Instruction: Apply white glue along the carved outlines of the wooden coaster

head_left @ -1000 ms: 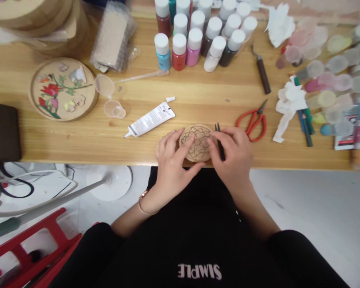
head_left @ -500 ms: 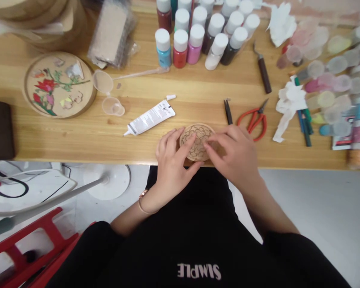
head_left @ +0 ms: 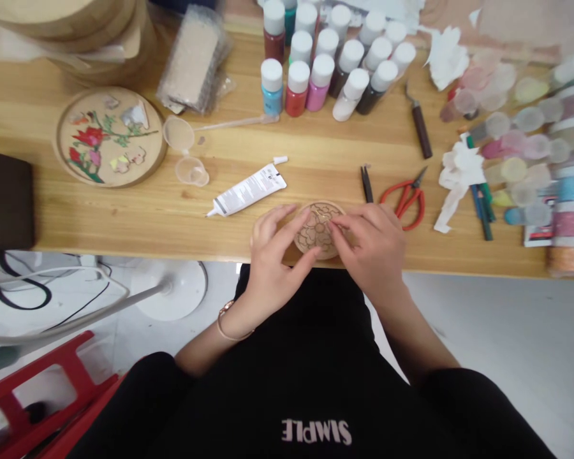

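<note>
A small round wooden disc (head_left: pixel 319 231) with a raised flower-like outline lies flat near the table's front edge. My left hand (head_left: pixel 278 245) is at its left side, fingers spread, with index finger and thumb reaching over the rim. From the right, my right hand (head_left: pixel 370 239) pinches thumb and index finger together just over the disc. A thin pale line shows by those fingertips; what they hold is too small to make out. Black-handled tweezers (head_left: pixel 366 183) and red-handled pliers (head_left: pixel 404 199) lie beyond my right hand. A white glue tube (head_left: pixel 249 190) lies uncapped beyond my left.
Several white-capped paint bottles (head_left: pixel 297 89) stand at the back. A round painted wooden plaque (head_left: pixel 110 137) and clear plastic cups (head_left: pixel 191 171) are on the left. To the right are a dark-handled hook tool (head_left: pixel 419 124), crumpled tissue (head_left: pixel 462 166) and many small paint pots (head_left: pixel 536 146).
The camera view has shifted slightly, moving the table items rightward. My left thumb and index finger have drawn apart a little, uncovering more of the disc. The right hand keeps its pinch.
</note>
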Available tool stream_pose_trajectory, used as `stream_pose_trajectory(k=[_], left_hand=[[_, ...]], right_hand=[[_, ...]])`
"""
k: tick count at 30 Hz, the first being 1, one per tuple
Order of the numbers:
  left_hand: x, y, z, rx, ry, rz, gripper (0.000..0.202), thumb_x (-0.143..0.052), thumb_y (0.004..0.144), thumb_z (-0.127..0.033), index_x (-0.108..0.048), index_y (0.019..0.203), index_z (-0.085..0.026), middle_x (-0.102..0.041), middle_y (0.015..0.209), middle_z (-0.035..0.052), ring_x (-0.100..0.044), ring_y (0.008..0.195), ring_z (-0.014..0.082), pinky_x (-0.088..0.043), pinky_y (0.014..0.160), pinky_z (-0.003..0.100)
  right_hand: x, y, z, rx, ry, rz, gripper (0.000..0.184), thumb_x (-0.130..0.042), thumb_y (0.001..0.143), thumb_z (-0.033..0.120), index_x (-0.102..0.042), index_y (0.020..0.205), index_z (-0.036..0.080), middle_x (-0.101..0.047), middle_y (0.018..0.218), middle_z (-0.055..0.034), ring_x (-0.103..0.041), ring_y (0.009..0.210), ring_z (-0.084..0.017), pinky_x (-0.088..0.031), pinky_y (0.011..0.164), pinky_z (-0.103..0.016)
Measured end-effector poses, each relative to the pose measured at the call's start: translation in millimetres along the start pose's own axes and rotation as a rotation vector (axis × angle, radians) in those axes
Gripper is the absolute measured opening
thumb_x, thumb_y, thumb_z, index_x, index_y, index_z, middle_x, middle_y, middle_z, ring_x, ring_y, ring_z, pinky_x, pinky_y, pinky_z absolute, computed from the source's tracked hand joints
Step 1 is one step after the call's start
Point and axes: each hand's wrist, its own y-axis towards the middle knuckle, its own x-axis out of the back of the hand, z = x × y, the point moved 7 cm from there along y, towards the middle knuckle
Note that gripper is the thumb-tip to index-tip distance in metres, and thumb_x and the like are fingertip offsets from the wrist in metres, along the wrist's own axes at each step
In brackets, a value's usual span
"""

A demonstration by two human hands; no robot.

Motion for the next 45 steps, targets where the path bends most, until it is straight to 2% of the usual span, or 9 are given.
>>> stream_pose_trajectory(k=[9, 17, 20, 23, 25, 28, 31, 37, 45], left_hand=[[12.8, 32.2, -5.4, 0.133, -0.520, 0.150, 0.016, -0.061, 0.092, -0.031, -0.070, 0.096, -0.018, -0.073, 0.097, 0.0031, -0.067, 0.094, 0.0125, -0.054, 0.087, 0.026], [9.5, 28.4, -19.2, -0.010, -0.335, 0.147, 0.015, -0.063, 0.089, -0.027, -0.066, 0.077, -0.017, -0.065, 0.073, -0.0005, -0.059, 0.073, 0.0114, -0.047, 0.073, 0.025], [7.2, 24.2, -17.6, -0.035, -0.274, 0.157, 0.020, -0.058, 0.093, -0.031, -0.066, 0.082, -0.017, -0.067, 0.078, 0.0006, -0.061, 0.077, 0.0126, -0.049, 0.077, 0.026], [7.7, 22.1, -8.1, -0.135, -0.112, 0.120, 0.027, -0.053, 0.096, -0.037, -0.066, 0.107, -0.017, -0.070, 0.106, 0.0075, -0.063, 0.104, 0.0187, -0.049, 0.096, 0.035], [2.4, 20.2, -1.8, -0.274, 0.072, 0.165, 0.051, -0.062, 0.090, -0.044, -0.054, 0.130, -0.013, -0.059, 0.133, 0.0155, -0.052, 0.128, 0.0282, -0.040, 0.110, 0.047], [-9.6, 16.5, 10.1, -0.382, 0.198, 0.302, 0.081, -0.068, 0.083, -0.050, -0.034, 0.146, -0.013, -0.048, 0.145, 0.0193, -0.044, 0.136, 0.0336, -0.036, 0.113, 0.053], [-13.0, 12.5, 12.0, -0.377, 0.254, 0.259, 0.081, -0.068, 0.083, -0.053, -0.031, 0.146, -0.017, -0.053, 0.138, 0.0174, -0.050, 0.129, 0.0319, -0.042, 0.108, 0.051], [-15.2, -9.6, -2.6, -0.213, 0.443, -0.109, 0.090, -0.073, 0.074, -0.062, -0.039, 0.138, -0.009, -0.060, 0.115, 0.0188, -0.057, 0.105, 0.0326, -0.050, 0.091, 0.050], [3.5, -8.5, 2.5, -0.202, 0.370, 0.027, 0.061, -0.067, 0.085, -0.050, -0.048, 0.132, -0.016, -0.061, 0.117, 0.0148, -0.056, 0.112, 0.0298, -0.047, 0.098, 0.049]], right_hand=[[42.4, 3.2, 26.2, 0.213, 0.018, -0.250, 0.013, -0.073, 0.078, 0.013, -0.065, 0.085, 0.020, -0.065, 0.074, -0.0018, -0.055, 0.065, -0.014, -0.044, 0.060, -0.031], [40.4, -11.9, 27.8, 0.050, 0.089, -0.271, 0.009, -0.069, 0.080, 0.013, -0.063, 0.080, 0.020, -0.064, 0.074, -0.0025, -0.059, 0.069, -0.015, -0.050, 0.064, -0.029], [34.4, -22.1, 25.6, -0.035, 0.145, -0.277, 0.008, -0.066, 0.081, 0.013, -0.063, 0.079, 0.020, -0.065, 0.075, -0.0031, -0.061, 0.072, -0.015, -0.052, 0.066, -0.029], [27.4, -35.1, 11.7, -0.211, 0.203, -0.301, 0.007, -0.065, 0.080, 0.013, -0.063, 0.079, 0.019, -0.064, 0.074, -0.0012, -0.061, 0.069, -0.013, -0.051, 0.061, -0.026], [21.8, -44.7, -1.1, -0.350, 0.202, -0.321, 0.005, -0.064, 0.080, 0.014, -0.064, 0.078, 0.019, -0.062, 0.073, -0.0003, -0.060, 0.065, -0.012, -0.049, 0.057, -0.025], [13.1, -53.2, -11.6, -0.439, 0.184, -0.319, 0.004, -0.062, 0.080, 0.017, -0.063, 0.077, 0.018, -0.064, 0.079, -0.0030, -0.063, 0.071, -0.015, -0.053, 0.062, -0.029], [6.2, -52.6, -10.5, -0.405, 0.190, -0.294, 0.006, -0.060, 0.081, 0.018, -0.063, 0.076, 0.018, -0.068, 0.086, -0.0074, -0.067, 0.082, -0.019, -0.056, 0.072, -0.034], [-6.5, -34.3, -12.8, -0.343, 0.232, -0.218, 0.008, -0.058, 0.082, 0.020, -0.063, 0.076, 0.020, -0.072, 0.094, -0.0090, -0.069, 0.090, -0.021, -0.057, 0.079, -0.039], [-15.1, -5.0, -22.9, -0.137, 0.328, -0.051, 0.004, -0.065, 0.080, 0.015, -0.065, 0.079, 0.019, -0.071, 0.104, -0.0107, -0.070, 0.095, -0.022, -0.059, 0.082, -0.038]])
